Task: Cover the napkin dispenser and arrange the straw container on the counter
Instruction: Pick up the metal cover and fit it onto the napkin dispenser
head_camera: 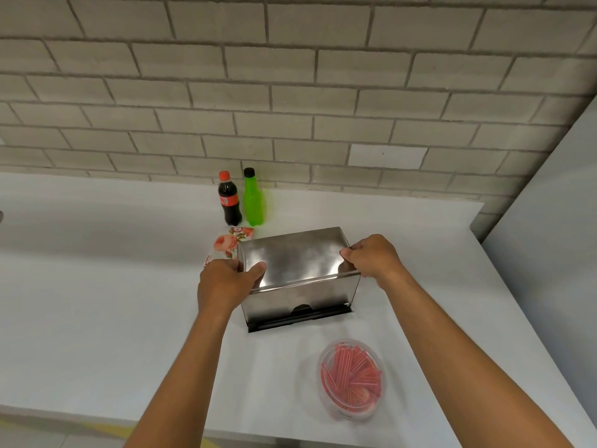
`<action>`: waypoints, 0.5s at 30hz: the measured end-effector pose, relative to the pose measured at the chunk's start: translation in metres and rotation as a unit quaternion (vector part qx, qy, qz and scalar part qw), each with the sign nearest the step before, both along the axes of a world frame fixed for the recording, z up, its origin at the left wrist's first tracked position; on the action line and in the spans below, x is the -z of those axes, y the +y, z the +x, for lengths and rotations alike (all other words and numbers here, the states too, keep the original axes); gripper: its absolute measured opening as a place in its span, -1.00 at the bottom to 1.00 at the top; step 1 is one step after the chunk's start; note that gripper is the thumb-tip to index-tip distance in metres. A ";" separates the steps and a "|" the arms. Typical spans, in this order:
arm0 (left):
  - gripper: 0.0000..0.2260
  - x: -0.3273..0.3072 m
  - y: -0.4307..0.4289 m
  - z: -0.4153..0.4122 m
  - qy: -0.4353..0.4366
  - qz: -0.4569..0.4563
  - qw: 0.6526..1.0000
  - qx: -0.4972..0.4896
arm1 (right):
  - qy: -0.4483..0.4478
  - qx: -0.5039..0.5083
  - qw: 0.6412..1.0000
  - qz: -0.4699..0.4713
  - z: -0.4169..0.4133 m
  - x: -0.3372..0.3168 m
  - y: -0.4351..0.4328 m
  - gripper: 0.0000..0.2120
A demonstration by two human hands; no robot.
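Observation:
A shiny steel napkin dispenser [298, 279] stands in the middle of the white counter [97, 286], its dark slot facing me at the bottom front. A steel cover [297, 257] sits on top of it. My left hand [226, 279] grips the cover's left end, thumb on top. At the right end my right hand [371, 255] holds the cover the same way. A clear round straw container [352, 378] full of red straws lies on the counter, in front of the dispenser and to its right, untouched.
A cola bottle [229, 198] and a green bottle [253, 197] stand upright by the brick wall behind the dispenser. A rose-printed napkin pack [226, 242] lies just behind my left hand. The counter's right edge meets a grey panel [549, 237].

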State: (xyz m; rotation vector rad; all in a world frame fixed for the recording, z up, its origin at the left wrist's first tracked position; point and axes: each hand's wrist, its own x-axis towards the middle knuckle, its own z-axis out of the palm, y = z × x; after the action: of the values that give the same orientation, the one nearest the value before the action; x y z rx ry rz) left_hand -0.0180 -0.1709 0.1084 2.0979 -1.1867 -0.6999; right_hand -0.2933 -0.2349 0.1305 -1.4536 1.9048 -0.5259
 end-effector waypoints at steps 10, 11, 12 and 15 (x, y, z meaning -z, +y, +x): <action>-0.59 0.005 -0.002 0.002 -0.014 0.002 1.000 0.005 | 0.001 0.010 1.000 0.008 0.000 0.002 0.003 -0.65; -0.59 0.005 -0.002 0.002 -0.011 0.003 1.000 0.005 | 0.001 0.012 1.000 0.004 0.000 0.003 0.003 -0.66; -0.59 0.005 -0.002 0.002 -0.010 0.004 1.000 0.005 | -0.001 0.016 1.000 -0.001 0.000 0.003 0.004 -0.68; -0.60 0.004 0.003 -0.001 -0.037 -0.008 0.999 0.010 | -0.008 0.016 1.000 -0.013 0.000 0.002 0.012 -0.74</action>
State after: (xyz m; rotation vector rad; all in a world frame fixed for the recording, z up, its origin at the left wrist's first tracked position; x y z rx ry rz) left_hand -0.0192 -0.1681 0.1048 2.1169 -1.2509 -0.6241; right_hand -0.2929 -0.2234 0.1286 -1.4325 1.9189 -0.5767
